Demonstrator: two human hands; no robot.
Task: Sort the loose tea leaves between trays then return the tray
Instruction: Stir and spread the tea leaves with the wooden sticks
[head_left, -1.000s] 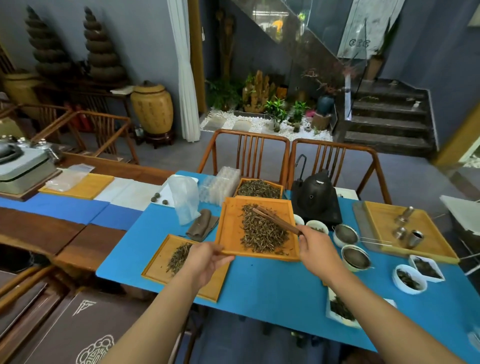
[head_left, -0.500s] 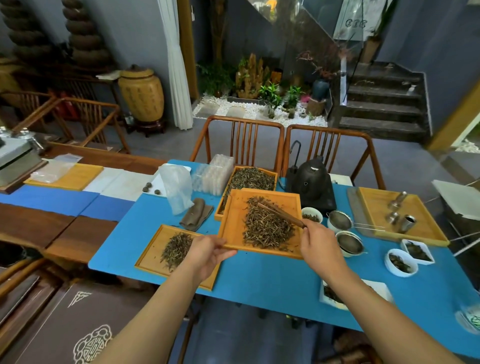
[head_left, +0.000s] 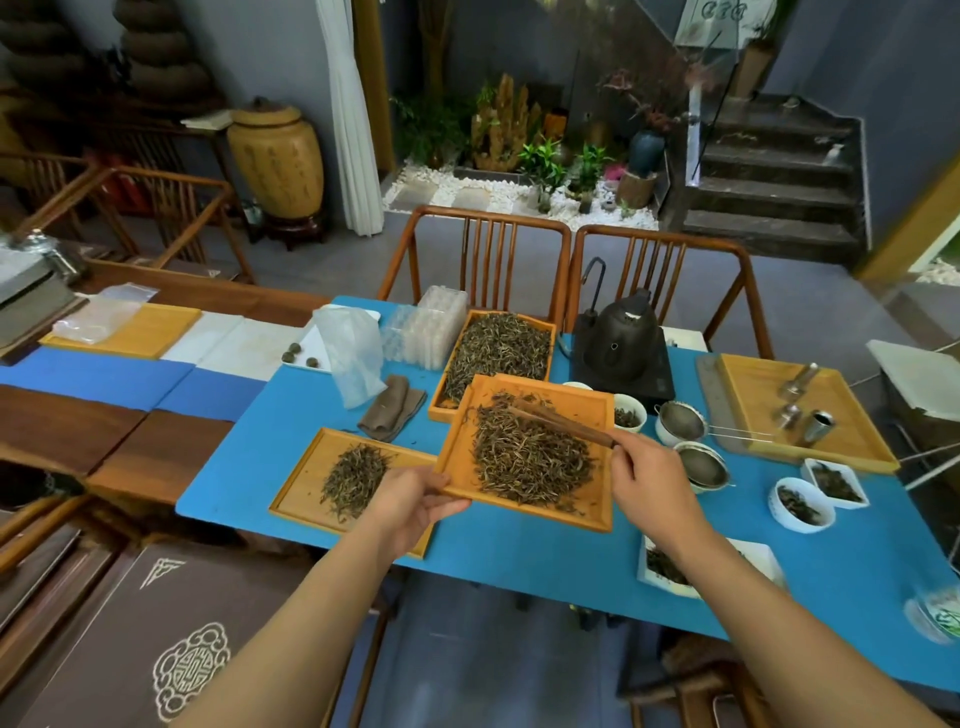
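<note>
Left hand (head_left: 410, 506) grips tray (head_left: 535, 506) by near-left corner; right hand (head_left: 649, 480) pinches scoop (head_left: 561, 423) over its right rim; bare cloth (head_left: 519, 566) nearer

A blue-covered worktop (head_left: 519, 551) carries a wooden tray of tea leaves (head_left: 311, 493) at its near left, a fuller tray (head_left: 496, 353) behind, a folded brown cloth (head_left: 392, 410), a black kettle (head_left: 621, 343), strainers (head_left: 701, 467) and white bowls (head_left: 802, 504).

A square wooden tray (head_left: 587, 410) heaped with dark tea leaves (head_left: 530, 457) sits lifted, overlapping two leaf-filled trays (head_left: 306, 478)
</note>
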